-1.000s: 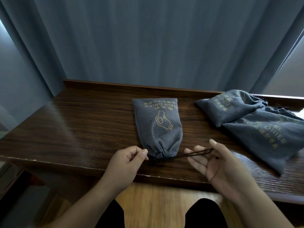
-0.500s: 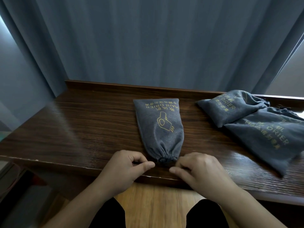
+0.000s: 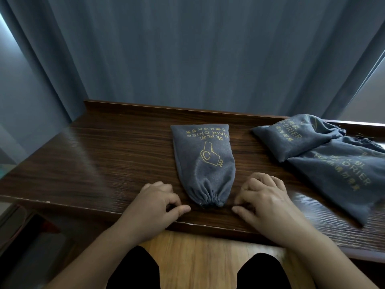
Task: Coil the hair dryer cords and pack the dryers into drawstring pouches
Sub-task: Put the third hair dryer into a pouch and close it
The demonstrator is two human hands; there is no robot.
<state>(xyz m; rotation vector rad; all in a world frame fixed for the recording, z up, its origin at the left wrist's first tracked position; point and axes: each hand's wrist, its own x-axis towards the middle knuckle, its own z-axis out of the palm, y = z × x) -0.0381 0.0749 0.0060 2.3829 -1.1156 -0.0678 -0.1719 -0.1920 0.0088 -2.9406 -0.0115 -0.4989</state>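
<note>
Closing step on the centre pouch; mouth already gathered.

The grey drawstring pouch [image 3: 205,163] lies flat on the wooden table [image 3: 108,155], its bulging body pointing away and its puckered mouth at the near edge, between the two hands. The left hand [image 3: 155,205] and right hand [image 3: 265,202] rest knuckles-up on either side of the mouth, fingers curled under, thumbs pointing inward; whether they pinch the drawstring ends cannot be told, as no cord shows. Two more pouches [image 3: 325,155] lie overlapped at the right, mouths toward the far right. Judgement: this pouch is at the cinching or knotting stage; the next move calls for confirming the closure is tight, then setting it beside the others.
</note>
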